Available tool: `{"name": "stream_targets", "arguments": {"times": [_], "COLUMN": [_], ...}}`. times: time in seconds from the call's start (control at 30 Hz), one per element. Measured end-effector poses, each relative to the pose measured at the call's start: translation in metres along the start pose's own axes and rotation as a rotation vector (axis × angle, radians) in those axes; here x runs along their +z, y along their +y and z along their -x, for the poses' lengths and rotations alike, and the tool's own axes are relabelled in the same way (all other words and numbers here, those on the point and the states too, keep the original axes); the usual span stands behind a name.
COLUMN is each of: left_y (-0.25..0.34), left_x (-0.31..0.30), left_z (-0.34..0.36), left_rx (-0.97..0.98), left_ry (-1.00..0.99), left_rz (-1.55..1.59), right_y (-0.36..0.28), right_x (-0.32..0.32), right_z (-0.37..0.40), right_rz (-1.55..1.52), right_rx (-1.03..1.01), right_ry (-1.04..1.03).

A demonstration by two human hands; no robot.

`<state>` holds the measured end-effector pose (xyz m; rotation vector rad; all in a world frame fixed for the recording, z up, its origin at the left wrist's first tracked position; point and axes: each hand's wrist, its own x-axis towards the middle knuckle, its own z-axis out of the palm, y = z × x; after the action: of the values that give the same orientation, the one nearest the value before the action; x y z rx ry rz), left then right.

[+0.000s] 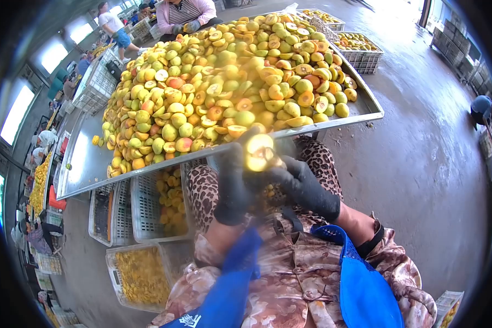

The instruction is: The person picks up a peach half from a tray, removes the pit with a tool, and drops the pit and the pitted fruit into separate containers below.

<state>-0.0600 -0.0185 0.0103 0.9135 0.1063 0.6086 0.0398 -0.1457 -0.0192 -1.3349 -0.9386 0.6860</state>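
Observation:
A cut peach half (259, 151), pale and overexposed on its cut face, is held up over my lap just in front of the metal table's edge. My left hand (236, 177), in a dark glove, is closed around its left side. My right hand (307, 187), also gloved, has its fingers bent together at the lower right of the fruit. Whether a small tool is in those fingers I cannot make out. Behind the hands, a large heap of whole and halved yellow-green peaches (202, 93) covers most of the metal table (361, 113). A blurred smear hides part of the heap.
Below the table's left side stand plastic crates (145, 210), one with fruit pieces inside. A lower crate (113, 268) holds yellow scraps. A fruit-filled crate (361, 59) sits beyond the right edge. Across the table sits a person with gloved hands (185, 27); other people work farther off.

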Motion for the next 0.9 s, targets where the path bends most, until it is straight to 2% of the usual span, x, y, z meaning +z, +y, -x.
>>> {"name": "stream_targets", "arguments": {"times": [0.03,0.1,0.13,0.23,0.43,0.53,0.63,0.67,0.73,0.83,0.9], "left_y": [0.003,0.002,-0.003,-0.004,0.002,-0.013,-0.025,-0.025,-0.023,-0.034,-0.047], "left_x": [-0.005,-0.010,-0.021,-0.021,-0.021,-0.033,-0.035,-0.030,-0.012,-0.016,-0.025], "left_z": [0.003,0.004,0.003,-0.002,0.006,0.009,0.009,0.012,0.017,0.016,0.013], "left_rx": [-0.077,-0.118,-0.135,-0.103,-0.247,-0.335,-0.276,-0.360,-0.402,-0.325,-0.250], "left_ry": [0.017,0.120,0.145,0.192,0.149,0.150,0.110,0.104,0.155,0.122,0.087], "left_rz": [0.074,-0.010,-0.044,-0.215,-0.423,-0.304,-0.456,-0.372,-0.250,-0.335,-0.452], "right_y": [0.002,-0.001,-0.003,-0.016,-0.021,-0.030,-0.011,-0.007,-0.002,0.006,0.014], "right_x": [0.001,-0.003,-0.003,0.001,-0.008,-0.017,-0.032,-0.035,-0.041,-0.043,-0.038], "right_z": [0.003,0.009,0.010,0.010,0.006,0.011,0.015,0.017,0.021,0.024,0.034], "right_rz": [0.129,0.390,0.373,0.383,0.701,0.785,0.613,0.603,0.582,0.350,0.423], "right_rx": [-0.010,-0.036,0.037,-0.063,0.001,0.017,-0.013,-0.021,-0.039,0.155,0.073], "right_ry": [-0.033,-0.095,-0.127,-0.111,-0.252,-0.340,-0.455,-0.452,-0.445,-0.445,-0.328]}}
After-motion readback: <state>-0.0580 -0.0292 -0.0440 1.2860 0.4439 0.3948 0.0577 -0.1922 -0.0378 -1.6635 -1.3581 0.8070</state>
